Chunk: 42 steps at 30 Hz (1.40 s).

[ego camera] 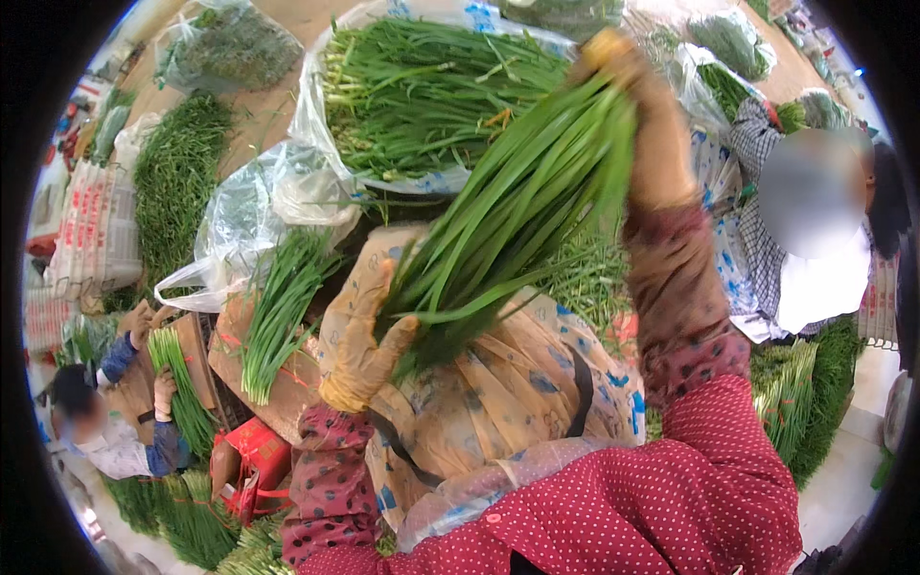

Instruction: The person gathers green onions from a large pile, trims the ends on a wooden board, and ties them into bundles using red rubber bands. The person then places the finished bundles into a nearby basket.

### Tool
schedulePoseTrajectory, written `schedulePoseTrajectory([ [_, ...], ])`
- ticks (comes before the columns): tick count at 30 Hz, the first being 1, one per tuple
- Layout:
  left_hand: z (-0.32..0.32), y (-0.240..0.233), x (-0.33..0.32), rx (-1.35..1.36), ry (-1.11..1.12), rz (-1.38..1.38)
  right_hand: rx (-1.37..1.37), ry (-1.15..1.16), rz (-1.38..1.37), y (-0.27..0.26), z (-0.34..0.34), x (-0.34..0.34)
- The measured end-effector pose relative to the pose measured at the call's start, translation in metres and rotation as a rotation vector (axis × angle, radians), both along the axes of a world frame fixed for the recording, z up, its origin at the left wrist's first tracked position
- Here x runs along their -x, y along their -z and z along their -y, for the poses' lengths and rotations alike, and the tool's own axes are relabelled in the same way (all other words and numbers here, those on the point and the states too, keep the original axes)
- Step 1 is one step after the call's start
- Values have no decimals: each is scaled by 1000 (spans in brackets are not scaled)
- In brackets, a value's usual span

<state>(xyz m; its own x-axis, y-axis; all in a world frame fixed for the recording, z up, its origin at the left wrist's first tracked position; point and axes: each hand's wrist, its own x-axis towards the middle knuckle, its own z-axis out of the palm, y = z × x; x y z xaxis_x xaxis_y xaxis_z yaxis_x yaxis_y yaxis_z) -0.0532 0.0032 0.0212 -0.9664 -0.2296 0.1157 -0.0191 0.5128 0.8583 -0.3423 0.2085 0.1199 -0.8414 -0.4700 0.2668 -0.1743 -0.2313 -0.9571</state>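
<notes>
My right hand (611,65), in a yellowish glove, grips one end of a bunch of garlic chives (517,194) and holds it raised at the upper right. The long leaves hang down and left over my lap, slightly blurred. Against their lower ends is my gloved left hand (363,345), thumb and fingers spread and not closed around the leaves. A clear plastic bag (305,108) beyond them holds a large pile of garlic chives (438,93). Left of my left hand, a smaller bunch (284,316) lies on a brown board (233,316).
A patterned plastic apron (489,388) covers my lap. At left, a co-worker (108,424) holds a chive bunch (180,388); another person (812,215) sits at right. Near my left forearm stands a red bag (255,453). A loose greens pile (180,180) lies farther left.
</notes>
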Motion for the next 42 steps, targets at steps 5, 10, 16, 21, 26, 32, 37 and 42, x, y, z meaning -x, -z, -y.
schedulePoseTrajectory([
  [5, 27, 31, -37, -215, -146, 260, 211, -113, -274, -110, 9, 85],
  [10, 53, 3, -43, -81, -67, 221, -8, -133, -494, -176, 63, 58],
  [16, 72, -109, 0, -490, -16, -163, -278, -609, -768, -173, 125, -26],
  [21, 35, -92, 33, -999, 5, -426, -250, -1044, -304, -109, 158, -106],
  [26, 23, -46, 8, -1421, 71, -331, -284, -881, -379, -52, 172, -129],
  [32, 24, -26, -1, -1379, 56, -259, -263, -1037, -657, -12, 186, -114],
  [37, 29, -38, 1, -1121, -28, -93, -172, -1103, -986, -10, 207, -119],
  [42, 37, -35, -4, -1263, 57, -146, -232, -1140, -683, -2, 208, -131],
])
